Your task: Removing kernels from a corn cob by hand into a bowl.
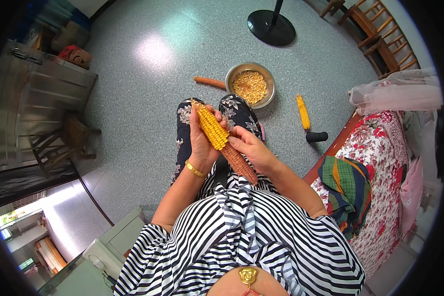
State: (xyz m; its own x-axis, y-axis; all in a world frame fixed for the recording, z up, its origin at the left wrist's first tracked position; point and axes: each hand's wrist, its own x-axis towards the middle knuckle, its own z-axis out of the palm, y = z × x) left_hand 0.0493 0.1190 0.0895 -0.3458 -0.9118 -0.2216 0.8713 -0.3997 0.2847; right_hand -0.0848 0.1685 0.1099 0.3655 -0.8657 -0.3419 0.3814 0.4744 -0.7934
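My left hand (202, 137) is wrapped around the upper part of a dried corn cob (212, 127), held slantwise above my lap. Yellow kernels cover that upper half; the lower half is bare and reddish, its end near my striped top. My right hand (252, 147) touches the cob's side with thumb and fingers where kernels meet the bare part. Beyond my knees, a steel bowl (270, 94) on the floor holds loose kernels (249, 86). Beside the bowl's left lies a bare cob (210, 81). Another cob with kernels (303, 112) lies to the right, near a black rounded object (317, 137).
A black round stand base (272, 29) is on the floor ahead. At the right is a bed with a floral cover (377, 148) and a green plaid cloth (346, 185). Wooden chairs (388, 44) stand at the upper right, a small wooden chair (64, 142) at the left.
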